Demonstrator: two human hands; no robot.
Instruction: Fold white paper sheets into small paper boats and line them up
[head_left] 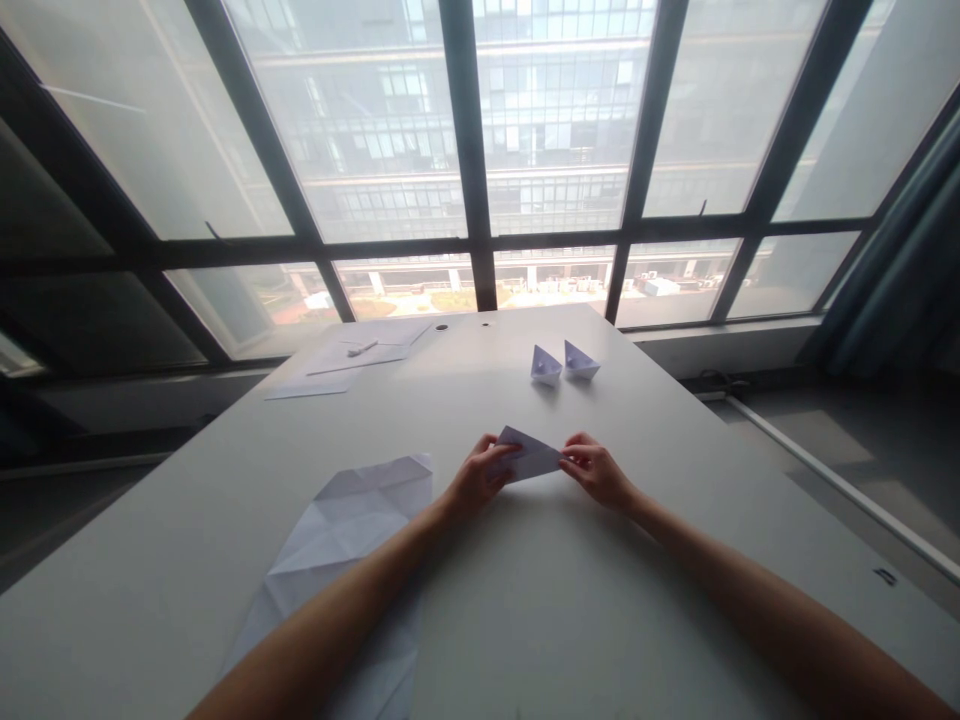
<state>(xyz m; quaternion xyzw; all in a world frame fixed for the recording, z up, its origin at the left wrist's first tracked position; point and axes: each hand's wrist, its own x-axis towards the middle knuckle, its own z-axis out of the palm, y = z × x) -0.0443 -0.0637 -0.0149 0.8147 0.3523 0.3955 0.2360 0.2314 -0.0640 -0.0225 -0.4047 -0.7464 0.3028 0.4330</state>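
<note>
Both my hands hold a small folded piece of white paper just above the grey table. My left hand pinches its left end, fingers closed on it. My right hand pinches the right corner between thumb and fingers. Two finished white paper boats stand side by side farther back on the table, beyond my hands.
A large creased white sheet lies flat to the left, partly under my left forearm. More flat sheets with a small white object on them lie at the far left corner. Large windows run behind the table; a blue curtain hangs at right.
</note>
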